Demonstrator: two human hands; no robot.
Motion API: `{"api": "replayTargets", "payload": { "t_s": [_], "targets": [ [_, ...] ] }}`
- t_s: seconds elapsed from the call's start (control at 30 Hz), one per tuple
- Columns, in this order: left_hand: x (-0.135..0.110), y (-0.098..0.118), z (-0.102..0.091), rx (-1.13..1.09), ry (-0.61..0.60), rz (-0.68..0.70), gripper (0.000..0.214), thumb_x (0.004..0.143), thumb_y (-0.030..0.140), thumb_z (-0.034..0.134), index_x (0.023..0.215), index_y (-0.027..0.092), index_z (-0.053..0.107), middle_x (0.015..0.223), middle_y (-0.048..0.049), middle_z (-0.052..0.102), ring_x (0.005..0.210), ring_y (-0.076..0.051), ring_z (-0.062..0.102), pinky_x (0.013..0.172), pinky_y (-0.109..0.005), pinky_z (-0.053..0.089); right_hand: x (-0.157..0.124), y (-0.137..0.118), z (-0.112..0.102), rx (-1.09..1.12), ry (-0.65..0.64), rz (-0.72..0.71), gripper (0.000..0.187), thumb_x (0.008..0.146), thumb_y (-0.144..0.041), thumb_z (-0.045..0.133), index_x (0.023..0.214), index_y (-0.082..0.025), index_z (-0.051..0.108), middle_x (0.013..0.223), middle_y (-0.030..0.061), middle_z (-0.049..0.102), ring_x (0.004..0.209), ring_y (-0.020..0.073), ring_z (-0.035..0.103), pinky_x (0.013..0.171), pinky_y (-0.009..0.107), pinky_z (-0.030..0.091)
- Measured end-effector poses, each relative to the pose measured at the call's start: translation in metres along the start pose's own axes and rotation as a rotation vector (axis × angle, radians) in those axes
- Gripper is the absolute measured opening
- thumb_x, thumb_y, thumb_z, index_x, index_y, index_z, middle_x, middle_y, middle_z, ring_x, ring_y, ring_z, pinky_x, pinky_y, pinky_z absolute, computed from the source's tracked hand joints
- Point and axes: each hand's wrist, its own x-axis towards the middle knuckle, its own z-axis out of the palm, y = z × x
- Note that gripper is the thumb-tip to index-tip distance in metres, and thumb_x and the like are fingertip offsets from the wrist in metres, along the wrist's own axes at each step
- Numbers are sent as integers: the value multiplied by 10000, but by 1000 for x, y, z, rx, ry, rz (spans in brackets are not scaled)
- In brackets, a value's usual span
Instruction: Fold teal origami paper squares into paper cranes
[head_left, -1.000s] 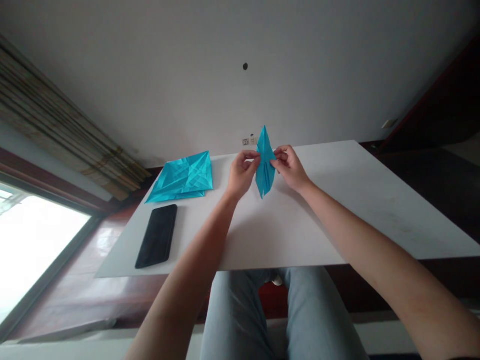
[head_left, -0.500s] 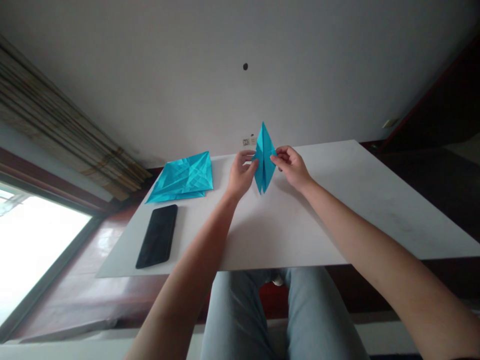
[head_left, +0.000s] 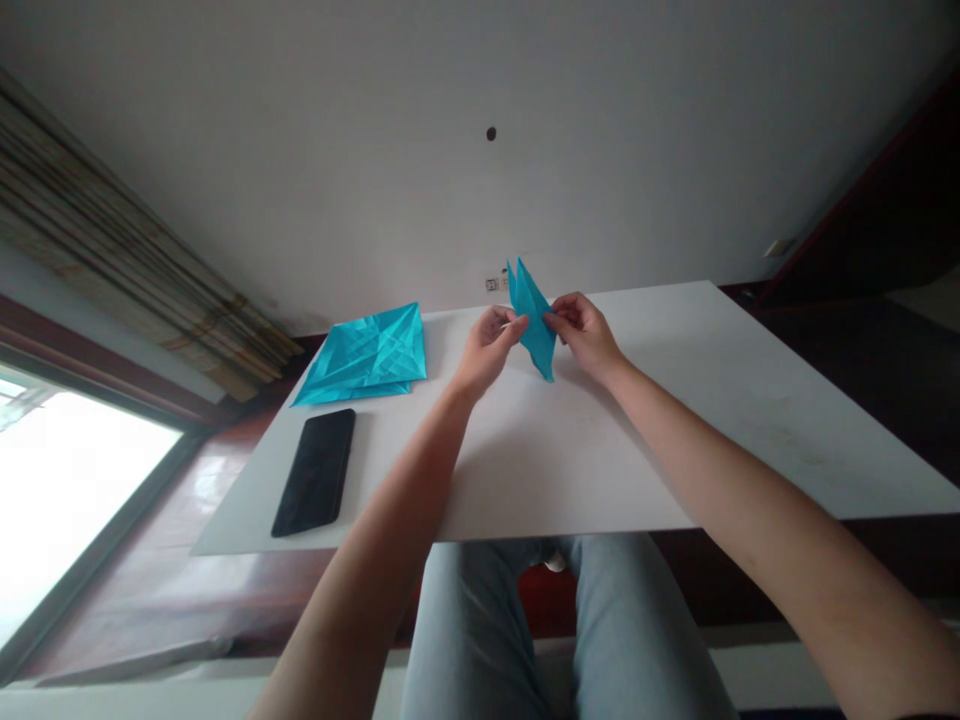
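Observation:
A small folded piece of blue paper (head_left: 538, 325), roughly diamond-shaped, is held up above the white table between my two hands. Two pointed flaps stand apart at its top, and its lower tip leans to the right. My left hand (head_left: 491, 345) pinches its left edge, thumb on the near face. On the opposite edge, my right hand (head_left: 585, 330) grips the paper between thumb and fingers. The fingers behind the paper are partly hidden.
Creased blue sheets (head_left: 367, 352) lie in a stack at the table's far left. Nearer, a black phone (head_left: 315, 472) rests close to the left edge. The white table (head_left: 570, 470) reaches back to a grey wall (head_left: 637, 180) with a socket (head_left: 492, 285).
The folded paper has been turned: its single top point and split bottom are now a split top and a lower tip leaning right. My left hand has shifted slightly right.

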Motion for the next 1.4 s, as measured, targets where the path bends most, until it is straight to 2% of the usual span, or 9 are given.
{"api": "replayTargets", "payload": {
  "t_s": [0.13,0.23,0.4,0.5,0.67,0.8,1.0,1.23,1.4],
  "targets": [
    [0,-3,0,9,-11,-22,604,855,729,959,918,216,646,837,5,716,761,-123,674,719,-247,556,1,2,-2,-2,23,-25,561,851,-759,919,1014,-303,637,919,-4,668,851,199,617,764,352,529],
    [0,-3,-1,-3,3,-41,617,821,729,983,960,215,671,854,-2,750,765,-125,691,712,-249,558,3,4,-3,-7,55,-57,613,805,-815,932,996,-303,655,907,-9,679,847,196,624,750,341,525],
    [-3,3,1,-65,7,-91,692,752,716,1033,1086,217,690,1035,-58,832,937,-186,796,850,-311,630,4,8,-2,22,59,-71,645,772,-848,942,993,-306,672,892,-16,692,817,189,631,715,332,517],
    [-2,5,2,-52,15,-73,686,738,722,1034,1037,210,690,1064,-55,815,934,-172,783,858,-308,624,4,9,-1,39,56,-71,644,764,-834,956,993,-302,674,904,-17,697,819,184,638,726,333,521],
    [-1,6,2,-4,0,-54,645,776,725,1004,996,206,691,994,-26,758,915,-145,730,814,-263,581,3,8,-1,48,63,-70,601,799,-785,961,983,-296,665,848,-33,659,744,161,591,666,317,480],
    [-3,9,4,-17,-39,-63,678,757,756,1004,988,209,677,953,-6,721,820,-115,675,748,-248,552,2,6,0,64,37,-69,629,764,-790,982,969,-294,654,803,-44,639,685,146,548,624,308,462],
    [-6,13,5,-52,-74,-70,702,741,754,1022,1000,212,658,956,-5,734,787,-112,688,709,-245,536,1,3,1,99,19,-56,672,706,-798,1015,1029,-307,689,944,-6,739,823,183,675,684,317,540],
    [-4,9,3,-53,-127,-71,599,817,667,1012,1018,210,680,881,-8,724,790,-140,673,698,-259,523,1,5,0,37,40,-118,565,788,-749,991,996,-294,727,951,2,744,809,179,644,727,342,530],
    [-3,6,0,-16,-132,-79,515,863,586,974,1074,201,705,962,-36,761,855,-161,702,759,-283,558,-1,4,0,-8,55,-128,492,854,-700,956,988,-290,719,923,-7,717,736,159,556,669,328,465]
  ]
}}
